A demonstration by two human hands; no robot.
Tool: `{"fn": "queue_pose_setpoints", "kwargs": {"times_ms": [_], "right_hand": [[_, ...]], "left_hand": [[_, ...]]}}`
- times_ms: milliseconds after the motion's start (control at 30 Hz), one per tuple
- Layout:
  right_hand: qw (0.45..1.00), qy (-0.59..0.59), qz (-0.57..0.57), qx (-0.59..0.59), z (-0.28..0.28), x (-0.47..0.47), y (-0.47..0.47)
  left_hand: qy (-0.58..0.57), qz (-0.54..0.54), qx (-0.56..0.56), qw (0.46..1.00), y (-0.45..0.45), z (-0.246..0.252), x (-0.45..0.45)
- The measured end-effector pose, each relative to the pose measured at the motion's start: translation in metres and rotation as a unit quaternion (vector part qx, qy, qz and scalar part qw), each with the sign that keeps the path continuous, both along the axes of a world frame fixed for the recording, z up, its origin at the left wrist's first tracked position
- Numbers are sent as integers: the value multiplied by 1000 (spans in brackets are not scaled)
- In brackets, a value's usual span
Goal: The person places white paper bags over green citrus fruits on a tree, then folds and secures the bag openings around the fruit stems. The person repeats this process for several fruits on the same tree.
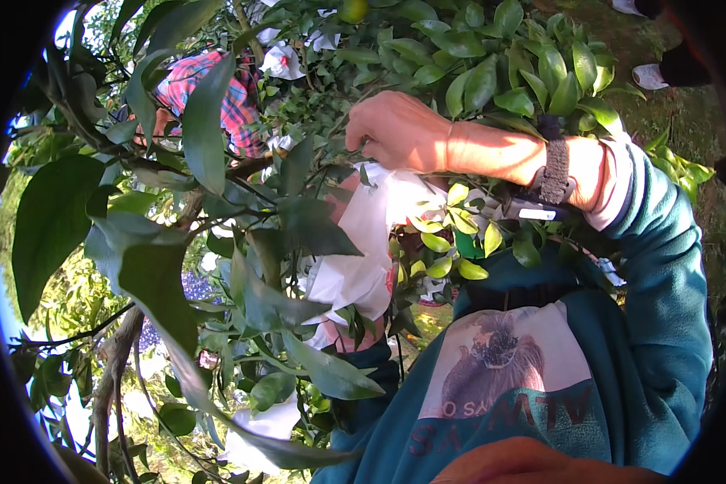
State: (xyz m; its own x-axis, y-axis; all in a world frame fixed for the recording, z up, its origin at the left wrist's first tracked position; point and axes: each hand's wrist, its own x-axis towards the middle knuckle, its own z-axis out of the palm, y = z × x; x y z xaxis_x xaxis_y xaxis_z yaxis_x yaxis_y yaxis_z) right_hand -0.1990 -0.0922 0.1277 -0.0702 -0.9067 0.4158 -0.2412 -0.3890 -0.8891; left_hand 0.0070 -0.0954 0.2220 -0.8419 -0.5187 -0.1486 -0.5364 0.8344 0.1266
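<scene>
My right hand (399,133) is raised among citrus leaves, its fingers curled downward just above a crumpled white paper or thin plastic bag (360,254). The fingertips are turned away, so whether they pinch the bag's upper edge is hidden. Red print shows along one side of the bag. My left hand (351,336) is mostly covered by the bag and by leaves; only skin near the wrist and the teal sleeve show clearly. A small leafy shoot (460,233) stands in front of my waist, with a bright green item (469,247) behind it.
Large leaves (157,284) and a branch (118,363) crowd the left side. White bags (281,60) hang in the foliage near a yellowish-green citrus fruit (354,9). A person in a plaid shirt (193,85) bends at upper left. Someone's shoe (648,77) is at upper right.
</scene>
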Motion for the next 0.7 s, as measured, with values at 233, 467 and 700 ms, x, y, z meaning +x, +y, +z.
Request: {"fn": "queue_pose_setpoints", "kwargs": {"times_ms": [233, 467, 700], "right_hand": [[995, 55, 45, 72, -9, 12, 22], [993, 102, -54, -29, -13, 34, 50], [980, 140, -112, -84, -9, 53, 66]], "left_hand": [[-125, -99, -110, 981, 5, -3, -11], [286, 494, 752, 330, -35, -42, 15], [494, 465, 469, 566, 29, -18, -21]]}}
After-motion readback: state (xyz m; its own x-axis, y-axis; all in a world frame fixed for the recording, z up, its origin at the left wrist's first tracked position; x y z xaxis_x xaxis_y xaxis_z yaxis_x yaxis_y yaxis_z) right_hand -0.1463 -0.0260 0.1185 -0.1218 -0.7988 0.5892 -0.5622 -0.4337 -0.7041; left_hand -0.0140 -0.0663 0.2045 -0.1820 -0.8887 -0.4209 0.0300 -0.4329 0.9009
